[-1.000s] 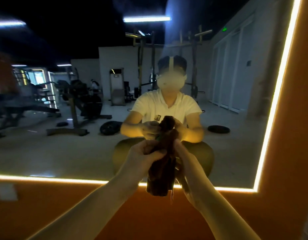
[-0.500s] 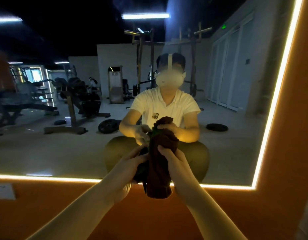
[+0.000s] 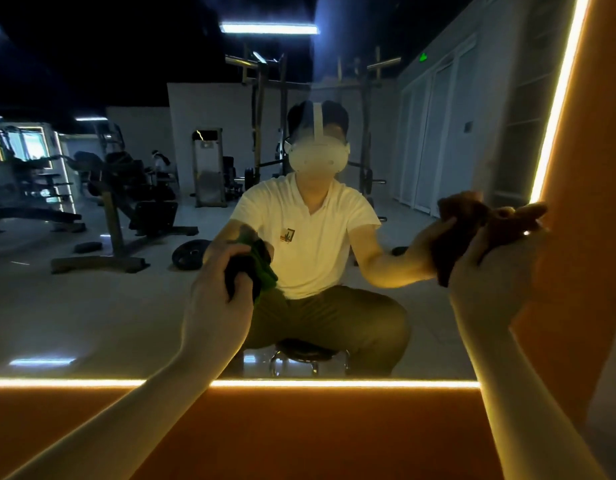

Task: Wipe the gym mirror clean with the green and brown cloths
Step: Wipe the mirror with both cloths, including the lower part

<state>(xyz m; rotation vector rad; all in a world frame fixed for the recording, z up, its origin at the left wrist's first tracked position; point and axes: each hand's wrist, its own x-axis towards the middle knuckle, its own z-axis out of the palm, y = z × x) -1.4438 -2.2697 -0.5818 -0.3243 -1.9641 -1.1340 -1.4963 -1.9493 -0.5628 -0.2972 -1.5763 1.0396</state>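
Note:
The gym mirror (image 3: 92,306) fills most of the view, framed by a lit strip. My left hand (image 3: 218,292) grips the bunched green cloth (image 3: 261,268) close to the glass at centre left. My right hand (image 3: 486,268) holds the brown cloth (image 3: 507,225) raised near the mirror's right edge. Whether either cloth touches the glass I cannot tell. The mirror shows a seated person holding both cloths the same way.
An orange wall (image 3: 299,434) runs below the mirror and up its right side (image 3: 583,168). The lit strip (image 3: 334,383) marks the mirror's bottom edge. Gym machines, weight plates and a stool appear only as reflections.
My hands held both cloths together at centre; now they have parted. The left hand keeps the green cloth at centre left, the right hand has carried the brown cloth up to the right.

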